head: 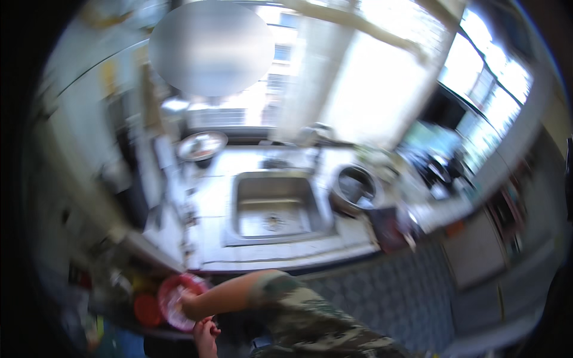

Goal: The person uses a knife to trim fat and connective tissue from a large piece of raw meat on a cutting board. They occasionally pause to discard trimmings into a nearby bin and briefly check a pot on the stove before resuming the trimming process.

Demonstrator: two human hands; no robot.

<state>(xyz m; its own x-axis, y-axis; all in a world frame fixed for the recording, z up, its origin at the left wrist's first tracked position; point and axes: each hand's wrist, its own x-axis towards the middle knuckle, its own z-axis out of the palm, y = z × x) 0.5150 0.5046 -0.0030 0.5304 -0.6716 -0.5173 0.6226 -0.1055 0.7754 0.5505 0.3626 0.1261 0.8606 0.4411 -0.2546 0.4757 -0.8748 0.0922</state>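
My right hand (187,302), at the end of an arm in a camouflage sleeve, reaches into a pink plastic basin (166,297) at the lower left. Its fingers are blurred against something pale inside, so whether they grip anything cannot be told. Just below it, beside the basin's edge, is my left hand (207,333) with curled fingers; what it may hold is not clear. A red round object (147,309) lies to the left of the basin.
Ahead is a stainless steel sink (280,210) set in a white tiled counter (210,250). A metal pot (356,190) stands right of it, a dish (203,145) behind left. Dark bags or cloths (389,230) overhang the counter's right edge. Patterned floor tiles (380,291) lie below.
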